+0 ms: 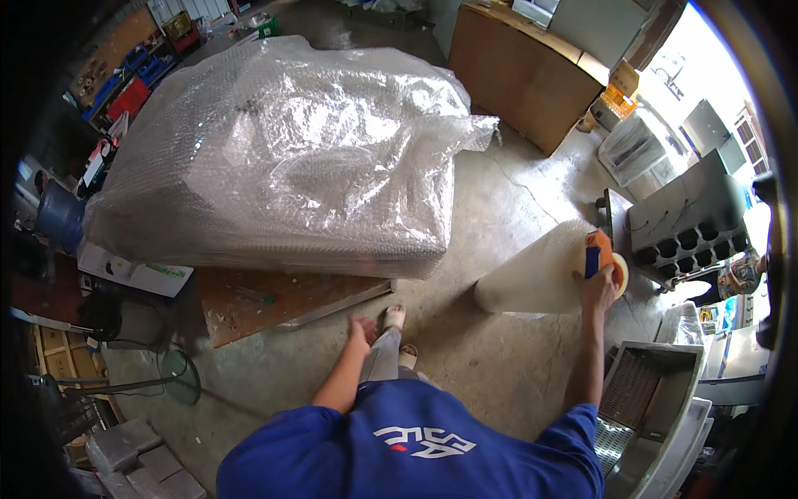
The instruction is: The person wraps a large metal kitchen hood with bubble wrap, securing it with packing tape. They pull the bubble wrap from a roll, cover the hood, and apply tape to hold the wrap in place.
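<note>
My right hand (597, 289) is closed round an orange and blue tape dispenser (598, 249) with a yellowish roll of tape (620, 276). The dispenser is at the upper end of a tall roll of bubble wrap (532, 270) on the floor; whether they touch, I cannot tell. Low in front of my body, my left hand (362, 329) holds nothing, its fingers apart. Ahead of me stands a large bulky object wrapped in bubble wrap (307, 158), with a loose flap sticking out at its right. What lies under the wrap is hidden.
A brown wooden board (274, 301) lies below the wrapped object. At the left stand a fan (179, 376) and a blue water bottle (60, 212). Grey plastic crates (648, 399) are close on my right. A large brown cabinet (524, 71) is farther back.
</note>
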